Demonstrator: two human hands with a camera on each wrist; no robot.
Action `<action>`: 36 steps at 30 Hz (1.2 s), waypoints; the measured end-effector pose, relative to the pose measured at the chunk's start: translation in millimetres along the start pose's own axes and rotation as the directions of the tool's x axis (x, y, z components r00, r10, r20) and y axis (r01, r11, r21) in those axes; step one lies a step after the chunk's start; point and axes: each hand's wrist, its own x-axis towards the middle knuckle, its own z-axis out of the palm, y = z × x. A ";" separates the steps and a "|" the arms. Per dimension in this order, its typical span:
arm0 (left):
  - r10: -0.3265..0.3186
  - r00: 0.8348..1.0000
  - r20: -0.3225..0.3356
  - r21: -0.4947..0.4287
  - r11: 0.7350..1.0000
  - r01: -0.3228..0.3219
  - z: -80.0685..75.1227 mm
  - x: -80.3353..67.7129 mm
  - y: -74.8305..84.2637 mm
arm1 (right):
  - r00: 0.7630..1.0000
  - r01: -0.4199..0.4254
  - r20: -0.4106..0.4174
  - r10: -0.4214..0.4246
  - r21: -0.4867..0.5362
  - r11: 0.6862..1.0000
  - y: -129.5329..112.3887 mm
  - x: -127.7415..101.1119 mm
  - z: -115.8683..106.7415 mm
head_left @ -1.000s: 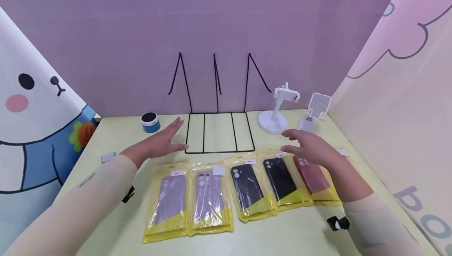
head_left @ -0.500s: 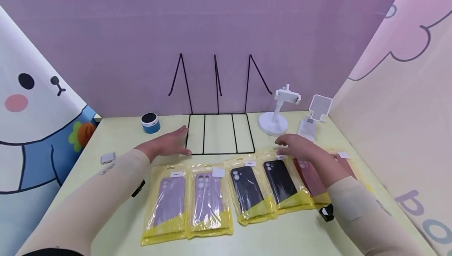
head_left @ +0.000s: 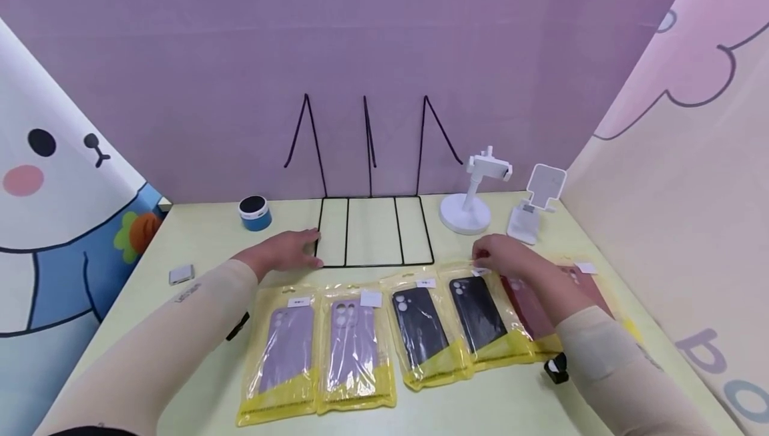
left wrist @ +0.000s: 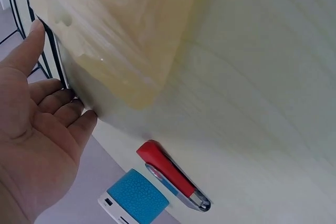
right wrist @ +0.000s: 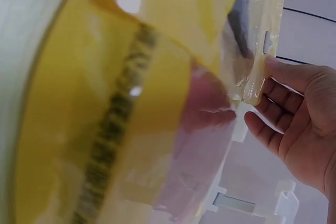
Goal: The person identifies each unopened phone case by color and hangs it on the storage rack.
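Note:
In the head view, my right hand point(head_left: 506, 254) pinches the top edge of a yellow-edged clear bag holding a black phone case point(head_left: 477, 312). The right wrist view shows the thumb on the bag's top strip point(right wrist: 257, 51), by its hang hole, with the fingers behind. My left hand point(head_left: 288, 250) is at the left side of the black wire rack point(head_left: 390, 266), fingers loosely bent and thumb apart; whether it touches the wire I cannot tell. Left of the pinched bag lie another bagged black case point(head_left: 420, 326) and two bagged purple ones point(head_left: 353, 342); bagged pink cases point(head_left: 529, 302) lie right.
A blue round speaker point(head_left: 255, 214) stands at the back left. A small silver-topped object point(head_left: 181, 274), red on its side in the left wrist view, lies nearer. Behind the right hand are a white round-based phone holder point(head_left: 465, 214) and a folding stand point(head_left: 524, 222). A purple wall backs the table.
My left hand has moved right and slightly down to the rack's left side. My right hand has moved left from above the pink case and now grips the top of the black case's bag.

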 end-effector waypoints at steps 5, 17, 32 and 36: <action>-0.015 1.000 0.019 0.001 1.000 0.015 -1.4 1.6 -0.4 | 0.999 0.003 -0.044 -0.001 0.051 0.999 -4.7 -14.3 -10.1; -0.037 0.999 0.034 0.027 0.999 0.036 -2.1 2.9 -0.6 | 0.979 0.127 -0.179 -0.093 0.187 0.974 -35.3 -47.1 -50.4; -0.023 0.999 0.043 0.065 0.998 0.020 -1.9 3.0 2.4 | 0.959 0.168 -0.256 -0.123 0.163 0.972 -72.8 -68.8 -92.5; -0.026 0.999 0.040 0.066 0.998 0.023 -2.5 1.3 3.2 | 0.949 0.175 -0.288 -0.128 0.141 0.975 -79.4 -70.5 -102.9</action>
